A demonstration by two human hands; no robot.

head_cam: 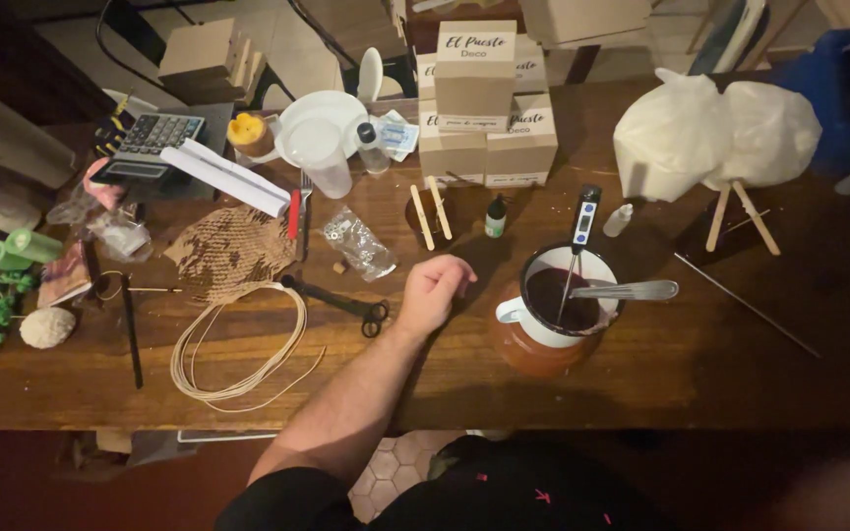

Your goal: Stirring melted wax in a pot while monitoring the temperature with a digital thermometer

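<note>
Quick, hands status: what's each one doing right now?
Left hand: loosely curled, resting on the wooden table, holding nothing, beside the white mug.
Right hand: not in view.

This looks like a small home craft workshop, most likely for candle making. A long wooden worktable [641,374] stands on a tiled floor, crowded with supplies. A white enamel mug [555,300] of dark liquid sits in a brown pot, with a digital probe thermometer [582,221] and a spoon [632,290] in it. A coil of pale wick cord [238,344] lies near black scissors [346,303]. Stacked cardboard product boxes [479,108] suggest goods packed for sale, and a calculator [150,143] sits at the far left. Small dropper bottles [495,216], wooden sticks [430,211] and a white plastic bag [710,133] add to the clutter.
</note>
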